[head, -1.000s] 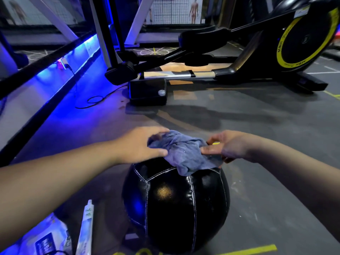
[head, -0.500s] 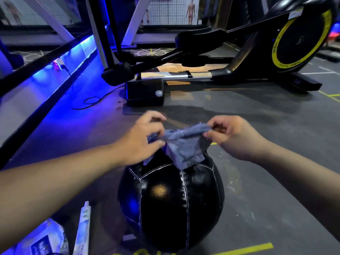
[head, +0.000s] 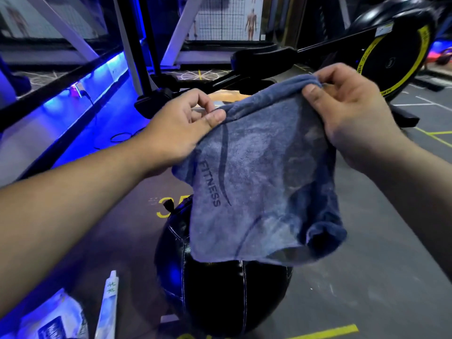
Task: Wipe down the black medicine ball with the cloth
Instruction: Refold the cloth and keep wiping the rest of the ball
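Note:
A grey-blue cloth [head: 264, 182] printed with the word FITNESS hangs spread out in the air above the ball. My left hand [head: 181, 128] pinches its upper left edge between thumb and fingers. My right hand [head: 352, 111] pinches the upper right corner, a little higher. The black medicine ball [head: 220, 289] with white seams sits on the floor below. The hanging cloth hides the ball's upper right part, and I cannot tell whether its lower edge touches the ball.
A black exercise machine with a yellow-ringed flywheel [head: 396, 57] stands behind. A blue-lit ledge [head: 73, 113] runs along the left, with a cable on the floor. White packets [head: 107, 309] lie at the lower left. Yellow lines [head: 325, 332] mark the grey floor.
The cloth was bunched on top of the ball; both hands have lifted it up and pulled it apart, so it now hangs spread open above the ball.

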`<state>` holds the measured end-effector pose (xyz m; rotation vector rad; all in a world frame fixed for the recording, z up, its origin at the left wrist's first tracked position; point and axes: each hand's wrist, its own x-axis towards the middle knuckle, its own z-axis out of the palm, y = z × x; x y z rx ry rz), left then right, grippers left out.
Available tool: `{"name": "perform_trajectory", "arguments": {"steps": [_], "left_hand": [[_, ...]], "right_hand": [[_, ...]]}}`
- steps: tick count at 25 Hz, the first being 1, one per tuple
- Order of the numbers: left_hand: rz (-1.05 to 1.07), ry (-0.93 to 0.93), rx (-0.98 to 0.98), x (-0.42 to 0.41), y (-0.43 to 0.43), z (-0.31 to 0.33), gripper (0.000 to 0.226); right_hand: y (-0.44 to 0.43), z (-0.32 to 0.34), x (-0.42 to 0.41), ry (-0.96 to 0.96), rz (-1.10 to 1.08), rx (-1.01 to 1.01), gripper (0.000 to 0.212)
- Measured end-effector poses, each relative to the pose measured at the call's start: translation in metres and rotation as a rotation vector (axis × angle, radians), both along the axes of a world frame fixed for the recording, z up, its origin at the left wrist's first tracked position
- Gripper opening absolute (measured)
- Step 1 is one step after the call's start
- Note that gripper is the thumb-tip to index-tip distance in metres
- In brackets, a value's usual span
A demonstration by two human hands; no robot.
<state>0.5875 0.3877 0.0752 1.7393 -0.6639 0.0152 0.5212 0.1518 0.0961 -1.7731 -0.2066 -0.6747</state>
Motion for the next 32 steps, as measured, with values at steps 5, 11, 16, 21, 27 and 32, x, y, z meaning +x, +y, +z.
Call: {"name": "perform_trajectory", "arguments": {"steps": [5, 11, 16, 21, 27, 32], "left_hand": [[0.113, -0.179, 0.386, 0.011, 0.016, -0.008, 0.029], [0.265, -0.442, 0.656, 0.034, 0.021, -0.049, 0.020], [0.204, -0.586, 0.784, 0.048, 0.037, -0.048, 0.023], [-0.064, -0.195, 1.463, 0.054, 0.054, -0.078, 0.025], [-0.347, -0.364, 1.052, 0.029, 0.028, -0.091, 0.047], [-0.246, -0.263, 0.952, 0.025, 0.019, -0.096, 0.024]], "right_hand": [[-0.010, -0.045, 0.031, 0.234, -0.188, -0.310, 0.014], [-0.005, -0.089, 0.044, 0.360, -0.180, -0.841, 0.017], [-0.022, -0.094, 0.032, 0.344, 0.065, -0.594, 0.024], [-0.025, -0.138, 0.010, 0.570, 0.344, -0.697, 0.042], [-0.036, -0.135, 0.016, 0.394, 0.252, -1.023, 0.029], [-0.043, -0.137, 0.009, 0.220, 0.207, -1.013, 0.022]]}}
